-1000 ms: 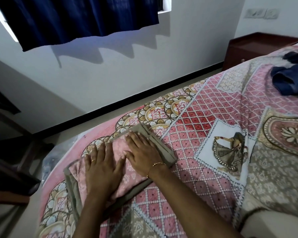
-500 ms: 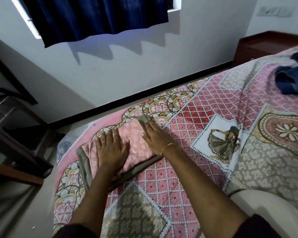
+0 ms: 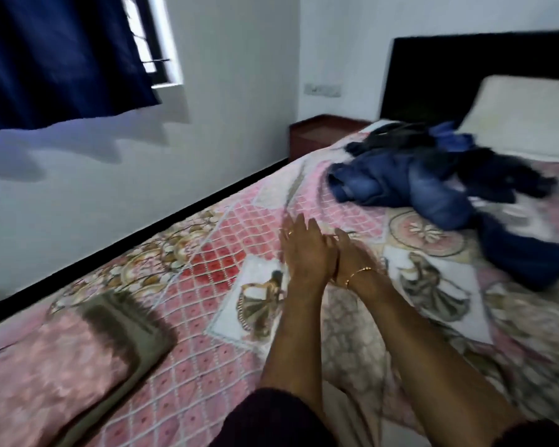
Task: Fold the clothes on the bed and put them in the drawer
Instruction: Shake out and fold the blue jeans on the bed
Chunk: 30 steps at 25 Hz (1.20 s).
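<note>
A folded pink and olive garment [image 3: 71, 359] lies flat at the bed's near left edge. A heap of dark blue clothes [image 3: 433, 185] sits unfolded at the far right, near the pillow. Both my hands are stretched out over the patterned bedspread [image 3: 207, 253], between the folded garment and the heap. My left hand [image 3: 304, 253] has its fingers straight and holds nothing. My right hand [image 3: 352, 253], with a gold bangle at the wrist, lies right beside it, partly hidden behind the left hand; its visible fingers are extended and empty. The picture is blurred.
A white pillow [image 3: 526, 114] leans on the dark headboard [image 3: 465, 66]. A brown bedside cabinet [image 3: 317, 133] stands in the corner beside the bed. A blue curtain [image 3: 55, 59] hangs over the window on the left wall.
Both hands have left the folded pink garment and moved right, out over the bedspread toward the blue heap. The view has swung right, so the headboard and pillow now show.
</note>
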Available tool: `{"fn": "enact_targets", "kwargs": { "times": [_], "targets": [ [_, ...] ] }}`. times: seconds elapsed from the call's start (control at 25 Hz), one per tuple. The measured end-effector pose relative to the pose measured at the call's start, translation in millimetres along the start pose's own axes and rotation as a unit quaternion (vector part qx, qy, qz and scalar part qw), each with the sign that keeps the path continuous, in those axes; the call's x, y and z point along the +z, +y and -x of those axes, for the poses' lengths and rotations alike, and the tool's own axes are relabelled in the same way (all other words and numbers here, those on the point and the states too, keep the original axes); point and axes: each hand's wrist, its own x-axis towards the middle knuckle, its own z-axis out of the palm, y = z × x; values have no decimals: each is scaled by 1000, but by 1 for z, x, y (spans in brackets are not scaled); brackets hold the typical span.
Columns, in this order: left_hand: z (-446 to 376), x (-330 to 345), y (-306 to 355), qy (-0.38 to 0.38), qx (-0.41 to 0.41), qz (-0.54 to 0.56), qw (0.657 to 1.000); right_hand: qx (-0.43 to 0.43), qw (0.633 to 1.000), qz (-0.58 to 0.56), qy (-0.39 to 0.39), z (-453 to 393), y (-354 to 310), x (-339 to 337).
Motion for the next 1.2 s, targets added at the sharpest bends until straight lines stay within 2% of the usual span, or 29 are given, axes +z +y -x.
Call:
{"fn": "enact_targets", "kwargs": {
  "times": [0.12,0.2,0.4,0.52,0.6,0.72,0.84,0.96,1.04,1.08,1.12,1.16,1.2],
  "targets": [
    [-9,52,60,-74,54,3,996,67,992,99,36,1,84,-35],
    [-10,77,88,-99,86,6,991,105,984,133,52,-6,131,-45],
    [-17,133,108,-183,128,-44,974,201,958,191,77,-27,217,-60],
    [-27,150,116,-188,140,-32,972,209,927,284,130,-47,259,-61],
    [-28,152,123,-185,158,-15,970,200,905,320,196,-54,282,-65],
    [-31,166,127,-197,159,-4,967,256,898,186,305,-61,316,-74],
    [-33,171,119,-192,147,23,970,284,897,129,314,-61,323,-80],
    [-33,164,120,-205,92,176,958,218,870,-16,441,-54,272,-104],
    [-28,150,128,-233,8,305,923,101,864,-148,471,-29,214,-128],
    [-24,135,135,-253,-48,393,883,29,862,-241,445,-7,181,-141],
    [-24,125,138,-274,-103,486,823,-28,861,-327,388,18,153,-152],
    [-19,111,141,-275,-153,579,752,-80,868,-388,299,47,130,-160],
    [-22,111,137,-283,-182,634,696,-123,879,-418,192,76,115,-164]
  ]
}}
